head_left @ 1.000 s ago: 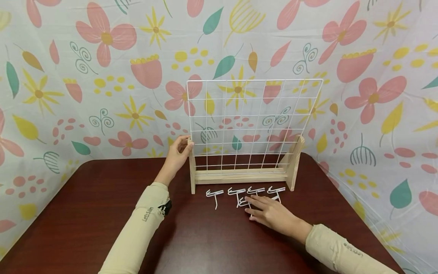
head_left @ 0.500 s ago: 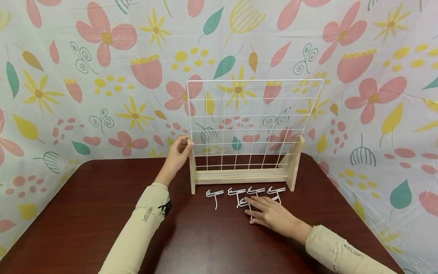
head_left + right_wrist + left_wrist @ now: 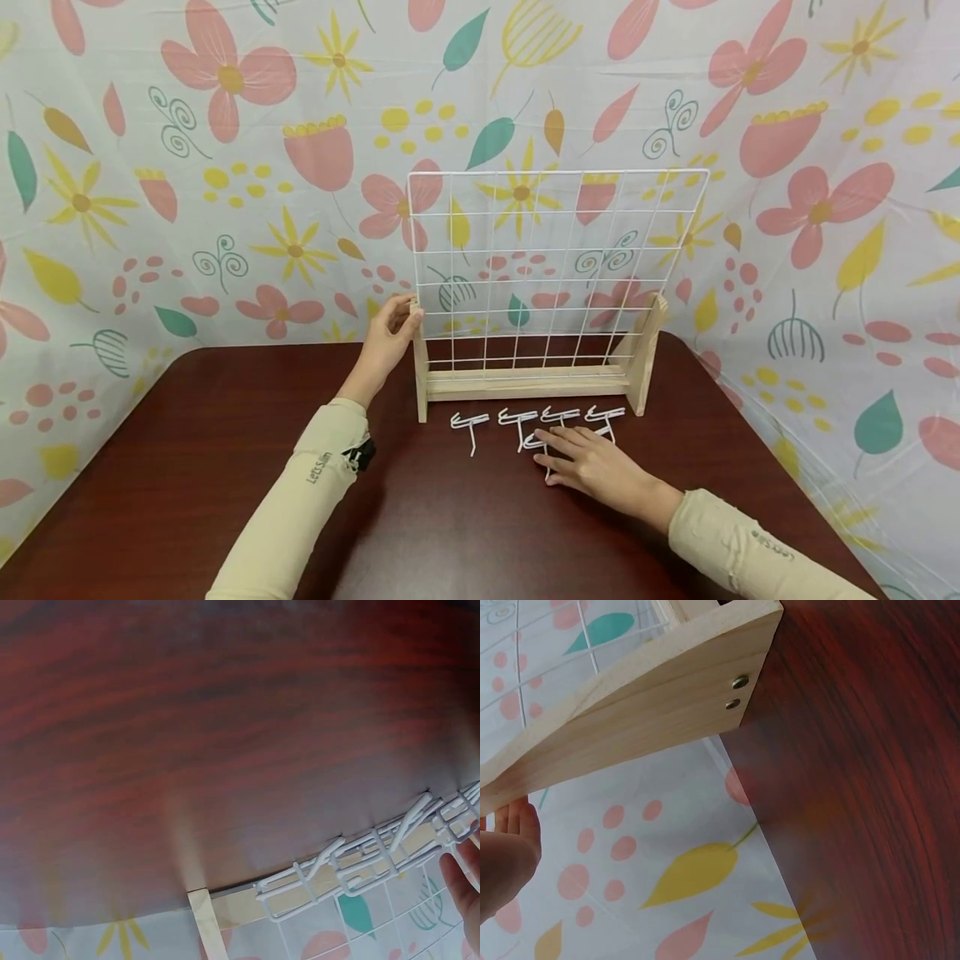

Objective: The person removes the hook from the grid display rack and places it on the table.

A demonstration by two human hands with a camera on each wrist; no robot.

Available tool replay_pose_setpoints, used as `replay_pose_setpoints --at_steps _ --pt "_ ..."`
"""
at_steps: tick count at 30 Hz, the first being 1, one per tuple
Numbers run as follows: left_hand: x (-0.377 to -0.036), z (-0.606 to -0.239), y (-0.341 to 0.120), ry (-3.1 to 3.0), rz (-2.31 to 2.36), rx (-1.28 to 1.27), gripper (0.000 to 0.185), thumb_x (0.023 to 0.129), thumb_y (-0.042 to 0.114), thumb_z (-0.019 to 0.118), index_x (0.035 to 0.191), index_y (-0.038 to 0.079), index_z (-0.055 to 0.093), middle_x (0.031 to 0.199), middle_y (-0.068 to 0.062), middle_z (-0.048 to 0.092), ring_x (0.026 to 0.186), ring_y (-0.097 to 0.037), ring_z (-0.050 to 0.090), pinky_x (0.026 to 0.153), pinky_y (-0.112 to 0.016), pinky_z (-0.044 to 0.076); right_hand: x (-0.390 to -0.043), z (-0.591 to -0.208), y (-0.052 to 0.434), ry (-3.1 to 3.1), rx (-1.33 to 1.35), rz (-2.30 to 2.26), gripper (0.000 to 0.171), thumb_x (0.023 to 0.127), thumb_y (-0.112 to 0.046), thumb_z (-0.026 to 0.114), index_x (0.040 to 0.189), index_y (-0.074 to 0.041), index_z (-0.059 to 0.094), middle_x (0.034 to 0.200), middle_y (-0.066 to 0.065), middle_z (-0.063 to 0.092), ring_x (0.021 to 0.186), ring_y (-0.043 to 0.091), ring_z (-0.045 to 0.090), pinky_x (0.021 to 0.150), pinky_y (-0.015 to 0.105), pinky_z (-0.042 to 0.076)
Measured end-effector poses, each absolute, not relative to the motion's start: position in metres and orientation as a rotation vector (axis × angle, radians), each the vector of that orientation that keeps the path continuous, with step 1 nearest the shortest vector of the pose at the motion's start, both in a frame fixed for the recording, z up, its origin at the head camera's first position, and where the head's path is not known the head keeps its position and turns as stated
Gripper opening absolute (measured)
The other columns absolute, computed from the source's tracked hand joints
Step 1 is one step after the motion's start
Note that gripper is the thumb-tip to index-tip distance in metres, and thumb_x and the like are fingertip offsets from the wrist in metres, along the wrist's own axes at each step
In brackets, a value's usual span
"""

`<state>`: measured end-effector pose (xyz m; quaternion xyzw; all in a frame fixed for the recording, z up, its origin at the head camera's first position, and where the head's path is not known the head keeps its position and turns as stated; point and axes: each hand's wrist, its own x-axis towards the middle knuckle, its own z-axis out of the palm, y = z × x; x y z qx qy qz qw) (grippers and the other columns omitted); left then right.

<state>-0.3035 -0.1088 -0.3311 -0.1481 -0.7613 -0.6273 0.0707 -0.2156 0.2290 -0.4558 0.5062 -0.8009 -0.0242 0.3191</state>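
A white wire grid panel (image 3: 555, 267) stands upright in a pale wooden stand (image 3: 525, 383) at the back of the dark red table (image 3: 225, 467). My left hand (image 3: 390, 337) grips the top of the stand's left wooden post (image 3: 637, 712). Several white wire hooks (image 3: 517, 421) lie in a row in front of the stand, also seen as white wire hooks (image 3: 367, 859) in the right wrist view. My right hand (image 3: 588, 462) lies flat on the table, its straight fingers touching the hook (image 3: 534, 442) nearest me.
A flowered cloth (image 3: 187, 167) hangs close behind and to both sides of the table. The table's rounded back corners sit close to the stand.
Nothing has visibly moved apart from a slight shift of the head camera; both hands stay where they were.
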Motion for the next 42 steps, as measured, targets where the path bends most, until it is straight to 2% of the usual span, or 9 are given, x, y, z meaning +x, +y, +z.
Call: replay_pose_setpoints --at_steps 4,10,16,23,29,32,34,38,42 --pt "-0.313 -0.346 -0.112 -2.279 -1.917 -0.452 0.053 0.1 0.021 0.054 0.146 0.005 0.036 0.141 -0.023 0.043 0.129 -0.033 0.042 0.109 -0.043 0.033 -0.213 -0.454 0.229 -2.094 1.341 -0.074 0.035 0.093 -0.042 0.057 0.112 -0.017 0.073 0.122 0.01 0.064 0.106 0.027 0.061 0.084 0.041 0.05" --pt "-0.308 -0.35 -0.117 -2.335 -1.826 -0.415 0.065 0.099 0.032 0.056 0.15 0.008 0.026 0.146 -0.016 0.038 0.134 -0.03 0.037 0.111 -0.042 0.029 -0.21 -0.442 0.23 -2.085 1.305 -0.007 0.035 0.099 -0.038 0.052 0.113 -0.014 0.073 0.121 0.009 0.065 0.106 0.026 0.062 0.085 0.042 0.05" --pt "-0.292 -0.346 -0.129 -2.376 -1.747 -0.335 0.051 0.1 0.032 0.054 0.14 0.003 0.042 0.138 -0.017 0.047 0.126 -0.031 0.044 0.108 -0.044 0.033 -0.206 -0.423 0.236 -2.092 1.202 0.129 0.036 0.101 -0.035 0.049 0.108 -0.01 0.074 0.115 0.013 0.067 0.104 0.029 0.062 0.085 0.044 0.05" --pt "-0.268 -0.332 -0.143 -2.336 -1.542 -0.275 0.026 0.1 0.019 0.055 0.117 0.001 0.061 0.111 -0.019 0.063 0.104 -0.03 0.058 0.093 -0.042 0.045 -0.199 -0.396 0.245 -2.055 0.983 0.257 0.043 0.104 -0.031 0.042 0.101 -0.002 0.074 0.106 0.014 0.069 0.099 0.032 0.062 0.094 0.036 0.044" --pt "-0.234 -0.327 -0.149 -2.288 -1.249 -0.323 0.02 0.099 0.015 0.054 0.111 0.001 0.064 0.104 -0.015 0.066 0.095 -0.029 0.062 0.083 -0.044 0.049 -0.178 -0.376 0.25 -2.14 0.685 0.451 0.023 0.095 -0.013 0.059 0.105 0.002 0.071 0.108 0.014 0.069 0.101 0.029 0.059 0.096 0.026 0.037" --pt "-0.217 -0.329 -0.148 -2.28 -1.123 -0.385 0.02 0.099 0.012 0.055 0.112 0.0 0.063 0.106 -0.016 0.062 0.1 -0.032 0.058 0.084 -0.049 0.047 -0.165 -0.368 0.248 -2.192 0.568 0.51 0.025 0.087 0.0 0.065 0.111 0.003 0.069 0.113 0.016 0.066 0.106 0.032 0.057 0.094 0.034 0.039" --pt "-0.209 -0.331 -0.147 -2.292 -1.037 -0.42 0.023 0.098 0.012 0.056 0.116 -0.001 0.062 0.113 -0.019 0.06 0.106 -0.036 0.053 0.089 -0.052 0.042 -0.158 -0.364 0.244 -2.227 0.518 0.527 0.029 0.087 0.002 0.065 0.115 0.003 0.067 0.118 0.018 0.063 0.11 0.035 0.054 0.094 0.045 0.039" --pt "-0.196 -0.337 -0.145 -2.342 -0.857 -0.44 0.033 0.099 0.014 0.055 0.127 -0.003 0.056 0.13 -0.022 0.052 0.123 -0.041 0.043 0.099 -0.058 0.032 -0.148 -0.361 0.236 -2.288 0.472 0.505 0.037 0.09 -0.004 0.063 0.127 0.003 0.06 0.128 0.022 0.056 0.118 0.042 0.048 0.093 0.059 0.036" --pt "-0.188 -0.343 -0.143 -2.401 -0.695 -0.428 0.043 0.1 0.021 0.054 0.136 -0.002 0.049 0.141 -0.023 0.043 0.136 -0.042 0.029 0.104 -0.062 0.024 -0.145 -0.363 0.23 -2.324 0.474 0.431 0.048 0.09 -0.012 0.063 0.135 0.0 0.052 0.136 0.023 0.049 0.124 0.044 0.043 0.095 0.061 0.033"
